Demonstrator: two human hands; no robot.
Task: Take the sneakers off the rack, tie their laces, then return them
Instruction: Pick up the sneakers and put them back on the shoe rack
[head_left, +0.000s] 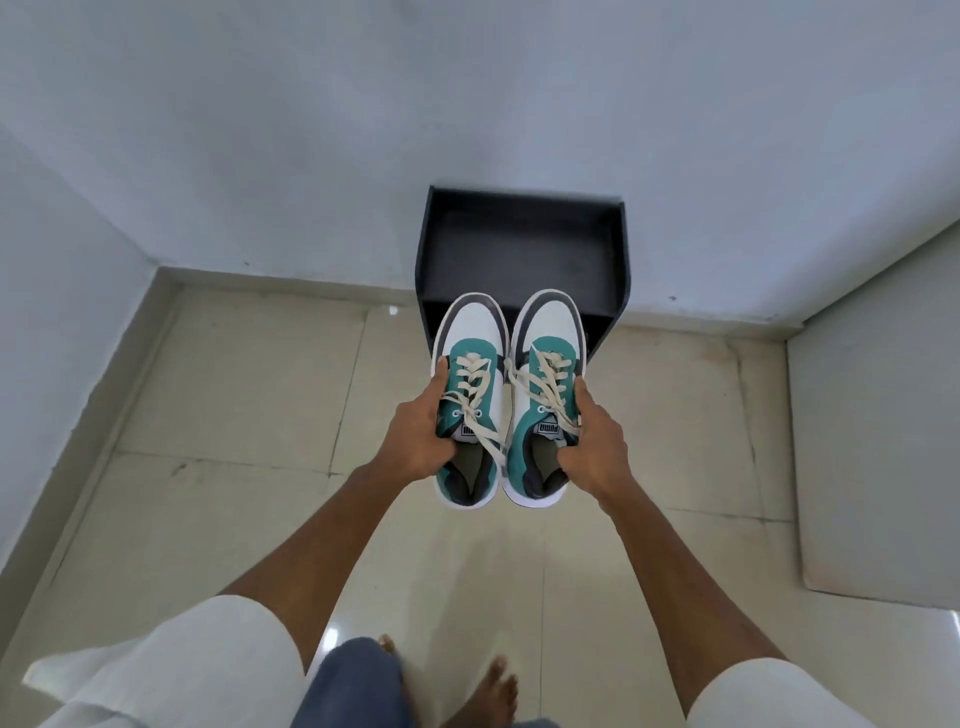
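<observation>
Sneakers, one pair, teal and white. Left sneaker (470, 400) is held in the left hand (415, 436), right sneaker (545, 395) in the right hand (595, 447); both are carried side by side above the floor (249, 395), just near of the empty black rack (524, 244). Fingers are closed on each upper at the collar, thumbs along the outer sides. Laces (540, 389) are seen knotted, ends loose. Judged light, soft-sided, stiff-soled; best gripped at collar or heel, not by the laces.

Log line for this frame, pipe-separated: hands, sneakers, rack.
left hand: holds left sneaker | right hand: holds right sneaker | laces: loose ends trailing | rack: top shelf bare
</observation>
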